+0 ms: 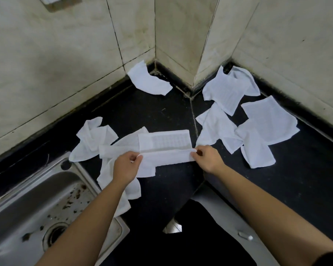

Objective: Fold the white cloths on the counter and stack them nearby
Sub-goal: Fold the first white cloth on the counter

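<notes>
Mid-fold, left grip (126, 166) and right grip (208, 159) each pinch an end of the white cloth (167, 143), creased lengthwise on the worktop (161, 112); next it likely needs folding across.

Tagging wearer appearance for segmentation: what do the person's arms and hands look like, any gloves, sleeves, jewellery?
The left hand and right hand are bare: no gloves, rings or watch visible. Both forearms are uncovered. A dark sleeve edge shows on the right arm at the frame's bottom corner; no sleeve is visible on the left.
</notes>
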Motion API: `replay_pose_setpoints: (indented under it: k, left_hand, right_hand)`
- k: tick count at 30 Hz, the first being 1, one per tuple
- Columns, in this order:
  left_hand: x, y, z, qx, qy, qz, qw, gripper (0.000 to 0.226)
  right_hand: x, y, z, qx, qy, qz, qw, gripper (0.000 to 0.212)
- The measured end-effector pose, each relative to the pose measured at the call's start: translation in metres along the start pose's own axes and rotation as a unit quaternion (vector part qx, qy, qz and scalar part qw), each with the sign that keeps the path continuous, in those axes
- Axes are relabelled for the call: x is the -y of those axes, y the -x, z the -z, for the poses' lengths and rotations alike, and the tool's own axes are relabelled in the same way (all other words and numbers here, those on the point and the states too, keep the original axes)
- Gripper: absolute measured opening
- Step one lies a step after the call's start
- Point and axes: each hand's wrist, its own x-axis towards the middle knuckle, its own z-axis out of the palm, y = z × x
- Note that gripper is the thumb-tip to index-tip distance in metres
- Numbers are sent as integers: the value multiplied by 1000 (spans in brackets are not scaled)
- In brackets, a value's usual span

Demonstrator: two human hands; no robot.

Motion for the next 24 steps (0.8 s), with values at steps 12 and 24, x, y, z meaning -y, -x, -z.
replay_pose_setpoints:
  k: [12, 24]
  left_hand:
    - [-26, -110, -27, -48, -69, 34, 996, 25]
    - [-24, -83, -48, 14, -335, -305, 891, 50]
  right_hand:
    - [12, -122, 7, -9, 82, -34, 996, 26]
    - [12, -117, -2, 49, 77, -113, 989, 57]
